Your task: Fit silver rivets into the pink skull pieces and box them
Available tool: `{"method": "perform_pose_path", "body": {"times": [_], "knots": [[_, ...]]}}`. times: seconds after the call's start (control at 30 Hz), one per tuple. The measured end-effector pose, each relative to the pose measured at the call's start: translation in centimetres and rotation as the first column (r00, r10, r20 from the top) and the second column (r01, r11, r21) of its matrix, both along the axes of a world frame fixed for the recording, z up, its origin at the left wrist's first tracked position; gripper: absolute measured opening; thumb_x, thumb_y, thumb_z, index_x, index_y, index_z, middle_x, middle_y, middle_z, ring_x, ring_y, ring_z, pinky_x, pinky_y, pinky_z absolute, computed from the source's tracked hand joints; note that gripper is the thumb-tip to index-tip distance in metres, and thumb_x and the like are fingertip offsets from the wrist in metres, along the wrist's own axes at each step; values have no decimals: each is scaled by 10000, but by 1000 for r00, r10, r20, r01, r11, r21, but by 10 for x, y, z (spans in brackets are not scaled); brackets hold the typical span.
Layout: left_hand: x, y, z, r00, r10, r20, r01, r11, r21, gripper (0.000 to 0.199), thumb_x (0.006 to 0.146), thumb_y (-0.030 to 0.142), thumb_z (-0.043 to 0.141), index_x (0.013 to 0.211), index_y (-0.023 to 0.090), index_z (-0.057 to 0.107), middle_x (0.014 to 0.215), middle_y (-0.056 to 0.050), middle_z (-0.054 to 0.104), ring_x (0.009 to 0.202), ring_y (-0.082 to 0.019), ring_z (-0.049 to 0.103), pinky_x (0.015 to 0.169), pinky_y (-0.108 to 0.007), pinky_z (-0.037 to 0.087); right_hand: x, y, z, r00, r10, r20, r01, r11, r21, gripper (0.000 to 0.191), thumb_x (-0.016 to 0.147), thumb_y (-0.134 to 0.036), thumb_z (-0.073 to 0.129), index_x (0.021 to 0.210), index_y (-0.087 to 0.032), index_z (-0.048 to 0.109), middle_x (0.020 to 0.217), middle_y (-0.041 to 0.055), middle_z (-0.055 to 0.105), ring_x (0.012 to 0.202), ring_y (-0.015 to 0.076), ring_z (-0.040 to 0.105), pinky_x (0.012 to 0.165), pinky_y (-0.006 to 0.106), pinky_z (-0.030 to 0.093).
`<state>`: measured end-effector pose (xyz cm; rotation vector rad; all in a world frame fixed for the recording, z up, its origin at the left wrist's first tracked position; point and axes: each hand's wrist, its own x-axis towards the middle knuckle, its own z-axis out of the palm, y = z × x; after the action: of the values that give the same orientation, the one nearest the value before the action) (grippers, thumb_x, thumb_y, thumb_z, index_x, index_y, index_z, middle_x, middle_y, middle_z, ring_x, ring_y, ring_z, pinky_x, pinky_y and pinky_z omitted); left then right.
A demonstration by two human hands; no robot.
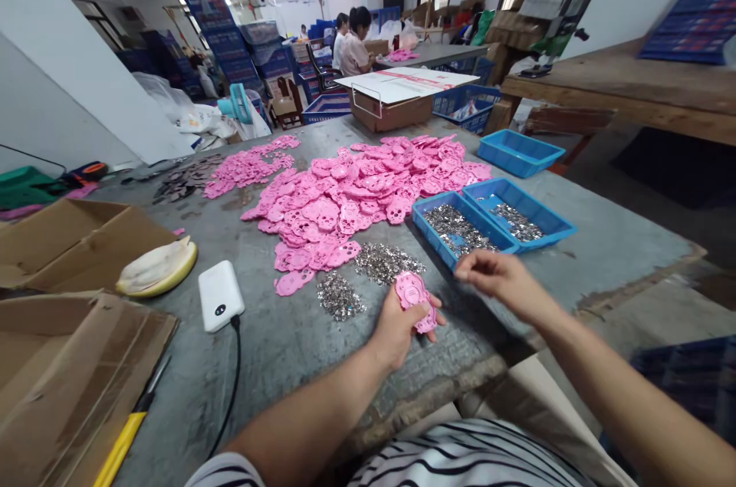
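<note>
My left hand (396, 330) grips a pink plastic piece (414, 294) shaped like a cartoon face, its thumb pressed across the front. Just beside the near corner of a blue tray (422, 222) of small metal parts, my right hand (494, 276) has its fingers pinched together; whatever may be between the fingertips is too small to make out. A heap of small shiny metal parts (388, 263) lies behind my left hand, with a smaller heap (340, 295) to its left. Farther back spreads a big pile of similar pink pieces (368, 188).
More blue trays (552, 238) stand at the right. To the left are a white power bank (218, 295) with a black cable, a fruit rind (158, 268), cardboard boxes (86, 395) and a yellow-handled tool (123, 445). Smaller pink bits (247, 171) lie farther back. People (353, 46) sit beyond.
</note>
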<state>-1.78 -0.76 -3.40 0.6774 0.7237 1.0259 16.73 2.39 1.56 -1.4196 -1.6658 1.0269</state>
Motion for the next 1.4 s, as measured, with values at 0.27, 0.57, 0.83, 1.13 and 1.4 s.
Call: {"method": "perform_pose_path", "body": {"times": [0.27,0.57,0.83,1.13,1.4], "knots": [[5,-5,0,986,78,-149,-80,997,-4,566,524,310,793,925,189,412,739,32,586,517,-100,573,328,-164,406,-34,-36,-33,948,113,296,-197,943,269,200,887,-229,450,715,-205,548,761,52,609,709,167,600,636,279,456],[2,-3,-3,993,53,-104,-52,999,10,612,524,390,806,945,184,413,703,27,587,489,-133,604,307,-170,387,-35,-37,-32,937,108,331,-235,898,373,181,890,-151,451,750,-210,548,779,42,621,707,158,620,614,254,466],[3,-4,0,991,62,-121,-63,998,-4,575,534,370,780,939,182,418,717,31,579,478,-111,587,300,-160,377,-35,-38,-33,953,135,270,-234,896,377,202,917,-182,432,752,-210,547,785,45,618,738,155,614,644,255,474],[4,-4,-14,914,154,-376,-123,987,106,401,604,242,682,922,208,441,690,43,580,452,-83,514,321,-157,342,-42,-42,-37,931,30,363,-129,959,252,175,881,-199,421,734,-214,515,754,52,603,693,183,592,633,303,451],[0,-4,-20,772,342,-536,-206,932,299,360,598,78,656,917,212,557,710,36,590,635,-116,520,590,-205,414,-49,-43,-35,863,-27,505,-80,979,189,142,861,-213,460,749,-220,547,737,52,595,696,202,587,616,296,417]]}}
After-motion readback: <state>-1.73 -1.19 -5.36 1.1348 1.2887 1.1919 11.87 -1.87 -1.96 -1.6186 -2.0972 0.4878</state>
